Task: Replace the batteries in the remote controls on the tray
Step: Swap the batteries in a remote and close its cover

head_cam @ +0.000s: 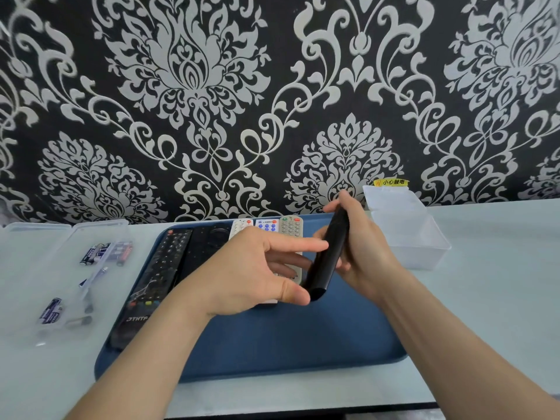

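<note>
A slim black remote (326, 259) is held tilted above the blue tray (288, 338). My right hand (363, 247) grips its upper half from the right. My left hand (257, 274) has its thumb against the remote's lower end, and its index finger stretches toward the remote's middle. On the tray lie a long black remote (154, 280), a second black remote (203, 247), and three light-coloured remotes (266, 225), partly hidden behind my left hand.
A clear plastic box (69, 268) at the left holds several batteries (106, 253). Another clear box (406, 228), with its lid raised against the wall, stands at the right. The patterned wall rises just behind the pale tabletop (485, 283).
</note>
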Action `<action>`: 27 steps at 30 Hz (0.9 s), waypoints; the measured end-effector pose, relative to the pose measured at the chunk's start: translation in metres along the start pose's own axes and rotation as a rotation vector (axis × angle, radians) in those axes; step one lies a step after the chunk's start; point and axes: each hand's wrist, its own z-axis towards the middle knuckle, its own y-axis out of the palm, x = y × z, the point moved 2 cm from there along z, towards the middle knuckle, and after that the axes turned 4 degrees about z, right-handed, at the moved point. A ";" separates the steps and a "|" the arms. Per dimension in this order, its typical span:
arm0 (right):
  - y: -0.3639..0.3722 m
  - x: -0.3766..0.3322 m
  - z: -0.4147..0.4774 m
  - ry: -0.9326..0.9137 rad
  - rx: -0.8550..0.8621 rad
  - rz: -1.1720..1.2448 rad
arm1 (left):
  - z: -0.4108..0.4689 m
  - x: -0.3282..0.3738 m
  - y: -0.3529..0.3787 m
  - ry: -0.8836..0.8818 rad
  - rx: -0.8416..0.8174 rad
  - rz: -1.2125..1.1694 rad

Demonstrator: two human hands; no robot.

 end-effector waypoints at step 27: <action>-0.026 0.009 0.018 -0.235 0.104 -1.687 | 0.040 -0.029 0.069 0.052 0.088 1.170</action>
